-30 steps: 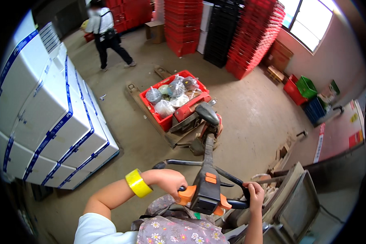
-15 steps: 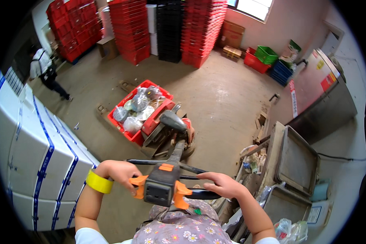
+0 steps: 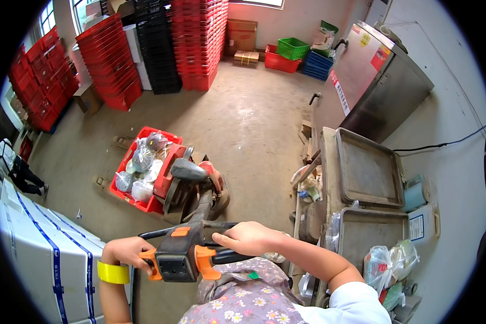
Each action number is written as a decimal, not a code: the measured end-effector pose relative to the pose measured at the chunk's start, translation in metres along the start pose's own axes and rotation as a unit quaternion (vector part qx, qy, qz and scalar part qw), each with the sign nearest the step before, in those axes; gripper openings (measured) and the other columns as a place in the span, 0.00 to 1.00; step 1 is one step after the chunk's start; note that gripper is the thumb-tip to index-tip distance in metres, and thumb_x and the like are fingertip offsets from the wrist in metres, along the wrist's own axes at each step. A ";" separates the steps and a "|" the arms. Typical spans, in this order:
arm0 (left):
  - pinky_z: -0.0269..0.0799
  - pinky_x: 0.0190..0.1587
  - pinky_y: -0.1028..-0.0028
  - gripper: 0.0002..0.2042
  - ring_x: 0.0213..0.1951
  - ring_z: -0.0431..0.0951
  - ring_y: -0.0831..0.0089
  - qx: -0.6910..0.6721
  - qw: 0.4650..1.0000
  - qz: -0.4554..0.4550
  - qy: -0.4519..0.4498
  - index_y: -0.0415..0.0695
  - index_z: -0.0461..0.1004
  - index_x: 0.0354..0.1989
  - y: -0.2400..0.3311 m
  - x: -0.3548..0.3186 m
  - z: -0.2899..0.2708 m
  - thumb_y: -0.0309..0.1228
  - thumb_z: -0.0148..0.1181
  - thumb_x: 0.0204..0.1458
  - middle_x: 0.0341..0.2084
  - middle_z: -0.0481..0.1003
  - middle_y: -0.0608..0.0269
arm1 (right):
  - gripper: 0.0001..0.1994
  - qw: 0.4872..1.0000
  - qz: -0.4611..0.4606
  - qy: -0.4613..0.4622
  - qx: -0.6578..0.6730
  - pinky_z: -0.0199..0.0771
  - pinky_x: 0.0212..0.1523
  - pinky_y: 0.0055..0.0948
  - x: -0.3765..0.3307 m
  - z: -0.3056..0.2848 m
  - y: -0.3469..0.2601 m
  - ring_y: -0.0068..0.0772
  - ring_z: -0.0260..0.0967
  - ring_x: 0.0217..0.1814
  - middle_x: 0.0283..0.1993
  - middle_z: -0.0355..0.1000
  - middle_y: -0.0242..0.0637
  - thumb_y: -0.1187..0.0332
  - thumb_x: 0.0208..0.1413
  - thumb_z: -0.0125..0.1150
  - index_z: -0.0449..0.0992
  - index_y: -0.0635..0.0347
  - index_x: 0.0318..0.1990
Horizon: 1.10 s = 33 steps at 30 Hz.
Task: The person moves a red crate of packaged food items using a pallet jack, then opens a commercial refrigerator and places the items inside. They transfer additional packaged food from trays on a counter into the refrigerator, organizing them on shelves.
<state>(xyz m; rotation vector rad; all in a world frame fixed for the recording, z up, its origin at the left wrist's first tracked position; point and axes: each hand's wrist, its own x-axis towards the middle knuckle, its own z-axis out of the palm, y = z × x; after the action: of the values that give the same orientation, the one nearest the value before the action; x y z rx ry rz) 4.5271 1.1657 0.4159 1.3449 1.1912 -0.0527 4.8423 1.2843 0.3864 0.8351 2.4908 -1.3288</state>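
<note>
An electric pallet truck with a black control head (image 3: 179,258) and orange levers stands in front of me, its tiller pointing toward my body. My left hand (image 3: 127,252), with a yellow band on the wrist, is closed round the left grip by the orange lever. On the opposite side my right hand (image 3: 247,237) lies over the black handle bar, closed around it as far as shows; some fingers are hidden. The truck carries a red crate (image 3: 125,190) filled with tied clear plastic bags (image 3: 143,159). Its fork tips poke out beyond the crate's far side.
Strapped white boxes (image 3: 29,243) stand close on my left. Stacked red crates (image 3: 200,48) and black crates (image 3: 157,54) line the back. Metal trays (image 3: 370,167) and a steel cabinet (image 3: 362,81) border the right. A person (image 3: 19,167) is at the far left.
My view has swung right, so the surroundings sit farther left in it. My right hand has come forward over the bar, nearer the control head. The left hand keeps its grip.
</note>
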 end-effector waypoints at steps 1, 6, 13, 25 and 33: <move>0.67 0.31 0.79 0.17 0.25 0.69 0.82 -0.001 1.000 0.000 -0.001 0.38 0.75 0.32 0.004 0.002 -0.001 0.32 0.69 0.32 0.23 0.76 0.67 | 0.40 1.000 0.000 0.008 -0.014 0.66 0.38 0.42 -0.002 0.001 -0.001 0.54 0.67 0.33 0.26 0.70 0.54 0.39 0.55 0.24 0.74 0.70 0.25; 0.64 0.26 0.79 0.20 0.22 0.66 0.82 -0.007 1.000 0.002 0.009 0.38 0.75 0.35 0.006 0.000 0.000 0.34 0.69 0.32 0.20 0.73 0.68 | 0.35 0.995 -0.025 0.019 -0.090 0.67 0.36 0.43 -0.004 0.000 -0.015 0.53 0.67 0.29 0.22 0.69 0.52 0.43 0.57 0.30 0.73 0.67 0.19; 0.69 0.31 0.77 0.19 0.26 0.72 0.81 -0.001 0.999 0.009 0.034 0.35 0.74 0.32 0.024 0.011 -0.009 0.32 0.70 0.31 0.24 0.76 0.63 | 0.25 0.993 -0.030 0.016 -0.113 0.66 0.36 0.45 0.000 -0.019 -0.004 0.54 0.67 0.31 0.23 0.70 0.51 0.53 0.59 0.35 0.75 0.63 0.26; 0.66 0.24 0.81 0.25 0.21 0.70 0.82 -0.095 0.932 -0.004 0.351 0.39 0.71 0.22 0.072 0.024 -0.080 0.38 0.77 0.16 0.17 0.72 0.68 | 0.23 0.967 -0.144 0.042 0.208 0.64 0.46 0.39 0.020 -0.124 0.077 0.50 0.67 0.46 0.41 0.70 0.52 0.54 0.58 0.42 0.65 0.67 0.49; 0.61 0.46 0.77 0.14 0.40 0.67 0.75 0.012 0.639 0.136 0.757 0.39 0.67 0.43 0.006 0.056 -0.158 0.37 0.44 0.58 0.37 0.68 0.64 | 0.22 0.940 -0.018 0.196 0.280 0.65 0.48 0.36 -0.008 -0.184 0.193 0.46 0.67 0.48 0.44 0.70 0.51 0.56 0.57 0.45 0.65 0.66 0.50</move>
<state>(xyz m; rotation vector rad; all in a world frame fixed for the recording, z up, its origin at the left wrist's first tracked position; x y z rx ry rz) 4.4588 1.3191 0.4178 1.4738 2.2682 1.5924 4.9741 1.5148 0.3609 1.2840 2.4189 -2.1173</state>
